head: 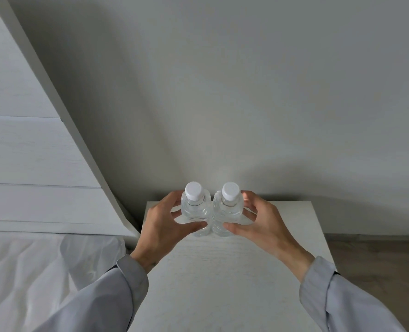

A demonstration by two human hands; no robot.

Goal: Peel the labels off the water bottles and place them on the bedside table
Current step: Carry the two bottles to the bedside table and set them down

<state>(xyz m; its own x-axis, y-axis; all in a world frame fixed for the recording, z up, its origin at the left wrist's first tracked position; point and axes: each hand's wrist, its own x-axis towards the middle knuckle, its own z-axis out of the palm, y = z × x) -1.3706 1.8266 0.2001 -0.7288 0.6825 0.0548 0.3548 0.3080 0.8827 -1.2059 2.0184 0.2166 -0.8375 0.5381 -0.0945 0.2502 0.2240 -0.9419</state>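
Clear left bottle [195,209] in left hand [161,226] grip, right bottle [227,212] in right hand [258,224] grip, touching.

On your left you see a bed with rumpled white sheets [19,279], its white headboard [26,164], and a grey wall [222,80] ahead.

Left hand [165,224] and right hand [258,224] curled, thumbs forward, arms extended

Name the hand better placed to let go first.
Neither clearly: left hand and right hand each grip one upright bottle, left bottle and right bottle, on the table.
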